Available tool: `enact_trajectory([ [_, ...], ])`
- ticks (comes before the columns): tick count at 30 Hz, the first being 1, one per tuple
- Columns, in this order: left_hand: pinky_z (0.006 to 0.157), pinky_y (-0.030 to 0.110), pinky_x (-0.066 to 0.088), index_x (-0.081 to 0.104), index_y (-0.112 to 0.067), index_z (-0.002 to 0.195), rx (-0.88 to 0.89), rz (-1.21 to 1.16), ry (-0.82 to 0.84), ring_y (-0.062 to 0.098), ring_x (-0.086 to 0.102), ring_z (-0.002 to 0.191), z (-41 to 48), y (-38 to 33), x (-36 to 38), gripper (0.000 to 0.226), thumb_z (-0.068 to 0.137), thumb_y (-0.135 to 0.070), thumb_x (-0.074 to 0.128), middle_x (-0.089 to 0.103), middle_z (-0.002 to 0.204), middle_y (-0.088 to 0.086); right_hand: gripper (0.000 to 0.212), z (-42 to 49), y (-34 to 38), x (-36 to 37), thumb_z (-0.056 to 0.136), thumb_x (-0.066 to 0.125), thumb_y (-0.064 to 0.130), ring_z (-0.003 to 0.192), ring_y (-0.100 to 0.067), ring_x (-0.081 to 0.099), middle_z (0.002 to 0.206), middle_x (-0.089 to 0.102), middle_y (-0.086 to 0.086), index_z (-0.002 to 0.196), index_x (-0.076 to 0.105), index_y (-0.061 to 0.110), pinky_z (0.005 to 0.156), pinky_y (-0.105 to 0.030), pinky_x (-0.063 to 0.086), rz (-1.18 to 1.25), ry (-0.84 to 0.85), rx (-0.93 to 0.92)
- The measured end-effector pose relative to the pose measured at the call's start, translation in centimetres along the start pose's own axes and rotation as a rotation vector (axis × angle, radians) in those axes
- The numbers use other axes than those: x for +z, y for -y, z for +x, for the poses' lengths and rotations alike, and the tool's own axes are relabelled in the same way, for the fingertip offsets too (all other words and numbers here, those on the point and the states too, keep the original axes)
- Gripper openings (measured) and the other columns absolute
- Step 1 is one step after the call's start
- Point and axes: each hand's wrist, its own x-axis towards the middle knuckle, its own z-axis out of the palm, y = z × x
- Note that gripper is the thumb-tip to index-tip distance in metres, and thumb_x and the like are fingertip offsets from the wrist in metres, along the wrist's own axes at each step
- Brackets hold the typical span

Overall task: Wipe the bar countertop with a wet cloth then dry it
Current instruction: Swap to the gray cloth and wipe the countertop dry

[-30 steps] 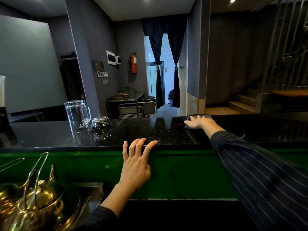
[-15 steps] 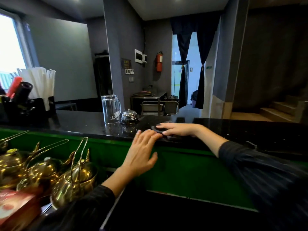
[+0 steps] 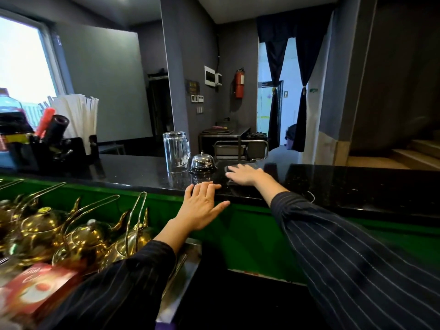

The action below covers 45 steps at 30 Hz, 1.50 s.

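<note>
The black speckled bar countertop (image 3: 345,186) runs across the middle of the head view above a green front panel. My right hand (image 3: 245,174) lies flat, fingers spread, pressing a dark cloth (image 3: 250,166) onto the counter just right of the bell. Most of the cloth is hidden under the palm. My left hand (image 3: 202,207) rests with fingers apart on the counter's near edge, holding nothing.
A silver call bell (image 3: 202,163) and an upturned glass mug (image 3: 175,151) stand on the counter left of the cloth. A black holder with straws (image 3: 76,120) sits at far left. Several brass teapots (image 3: 78,236) fill the lower shelf. A red box (image 3: 35,291) lies bottom left.
My right hand has slid the cloth leftward along the counter, from well right of the bell to right beside it. My view has turned left. The left hand stays on the edge.
</note>
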Motion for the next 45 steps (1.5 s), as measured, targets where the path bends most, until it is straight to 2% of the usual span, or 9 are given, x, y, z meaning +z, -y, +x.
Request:
enact_trajectory([
  [8,0.117,0.043,0.009,0.03,-0.021,0.141,-0.034,-0.061,0.056,0.023,0.029,0.136,-0.2,-0.4,-1.1,0.073,0.086,-0.068,0.024,0.038,0.141,0.004,0.051,-5.3,-2.5,0.2,0.102,0.033,0.043,0.151,-0.019,0.004,0.163,0.009,0.003,0.151,0.021,0.038,0.12,-0.053,-0.002,0.106,0.1,-0.296],
  [10,0.118,0.043,0.007,0.028,-0.02,0.143,-0.043,-0.072,0.064,0.023,0.026,0.139,-0.3,-0.6,-1.2,0.062,0.093,-0.057,0.031,0.034,0.145,0.005,0.051,-6.4,-5.1,-0.4,0.103,0.031,0.04,0.151,-0.019,0.003,0.164,0.008,0.002,0.153,0.02,0.034,0.12,-0.045,-0.002,0.136,0.112,-0.231],
  [13,0.119,0.046,0.003,0.026,-0.02,0.143,-0.054,-0.079,0.078,0.021,0.021,0.142,-0.2,-1.0,-1.1,0.06,0.095,-0.054,0.029,0.03,0.149,0.004,0.053,-6.4,-7.7,-0.5,0.102,0.024,0.047,0.151,-0.023,0.007,0.164,0.007,0.004,0.153,0.017,0.036,0.118,-0.056,0.003,0.074,0.002,0.017],
  [17,0.119,0.046,0.0,0.014,-0.017,0.148,-0.068,-0.071,0.077,0.021,0.017,0.144,-0.2,-1.1,-0.9,0.066,0.095,-0.054,0.027,0.026,0.152,0.006,0.067,-5.2,-4.8,0.2,0.096,0.022,0.059,0.151,-0.029,0.006,0.164,0.005,-0.005,0.155,0.013,0.028,0.118,-0.052,0.005,0.026,-0.049,0.238],
  [23,0.118,0.042,0.004,-0.008,-0.014,0.15,-0.079,-0.057,0.069,0.022,0.018,0.144,-0.3,-1.2,-1.2,0.078,0.095,-0.055,0.028,0.022,0.156,0.009,0.059,-5.2,2.6,1.3,0.098,0.027,0.05,0.151,-0.023,0.008,0.164,0.009,0.001,0.154,0.017,0.033,0.117,-0.052,0.008,-0.004,-0.032,-0.048],
  [27,0.118,0.04,0.011,-0.009,-0.012,0.15,-0.038,-0.026,0.065,0.023,0.025,0.143,-0.5,-0.6,-1.5,0.084,0.093,-0.056,0.035,0.027,0.154,0.011,0.053,-7.5,1.1,1.0,0.1,0.033,0.043,0.151,-0.016,0.005,0.163,0.011,0.007,0.151,0.021,0.04,0.118,-0.053,0.005,0.073,0.024,-0.209],
  [34,0.12,0.041,0.002,-0.001,-0.006,0.15,-0.064,0.081,0.195,0.03,-0.004,0.147,-0.4,1.6,-2.4,0.096,0.087,-0.061,0.044,0.002,0.159,0.015,0.056,-6.8,-0.9,0.6,0.099,0.025,0.049,0.151,-0.023,0.007,0.164,0.007,0.004,0.153,0.018,0.037,0.116,-0.054,0.006,0.06,-0.023,-0.02],
  [37,0.121,0.043,0.002,0.001,-0.006,0.15,-0.064,0.149,0.265,0.031,-0.001,0.147,-0.3,2.1,-2.4,0.094,0.086,-0.057,0.049,0.004,0.159,0.017,0.063,-5.7,1.4,1.0,0.097,0.021,0.059,0.151,-0.025,0.004,0.164,0.004,0.001,0.154,0.013,0.034,0.117,-0.053,0.004,0.039,-0.022,0.047],
  [45,0.121,0.04,0.004,-0.005,-0.002,0.149,-0.082,0.116,0.301,0.029,0.002,0.147,-0.4,2.0,-3.2,0.097,0.08,-0.025,0.06,0.004,0.159,0.016,0.078,-5.5,5.5,1.2,0.089,0.032,0.07,0.151,-0.021,0.006,0.164,0.008,0.002,0.154,0.013,0.032,0.118,-0.05,0.009,-0.016,-0.013,-0.135],
])
